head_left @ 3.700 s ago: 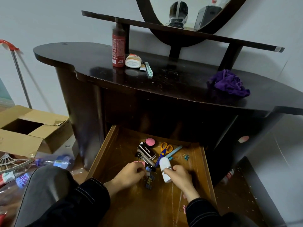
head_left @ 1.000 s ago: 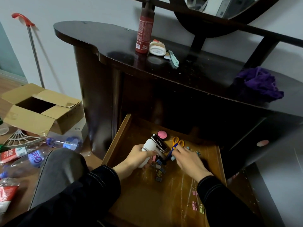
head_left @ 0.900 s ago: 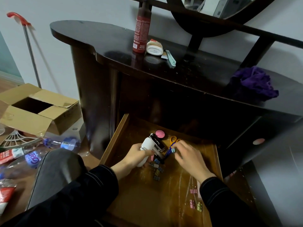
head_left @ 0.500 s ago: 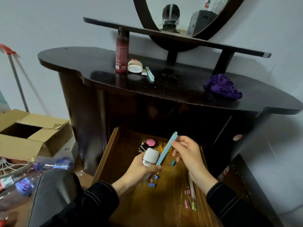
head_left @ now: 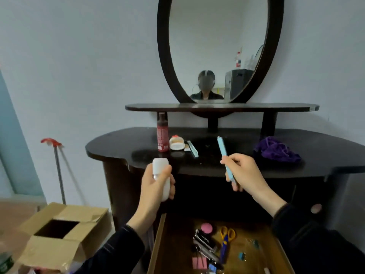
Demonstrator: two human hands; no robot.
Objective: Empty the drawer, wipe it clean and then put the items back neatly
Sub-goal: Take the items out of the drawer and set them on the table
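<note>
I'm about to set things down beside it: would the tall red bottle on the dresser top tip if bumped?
Probably. The red bottle stands upright, tall and narrow on a small base, so a nudge near its cap could topple it. The glossy dresser top may let it slide instead if pushed low.

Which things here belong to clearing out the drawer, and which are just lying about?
Job: drawer, white bottle in left hand, blue pen in right hand, scissors, pink compact, purple cloth.
Lying about: cardboard box, mirror, red-handled pole.
</note>
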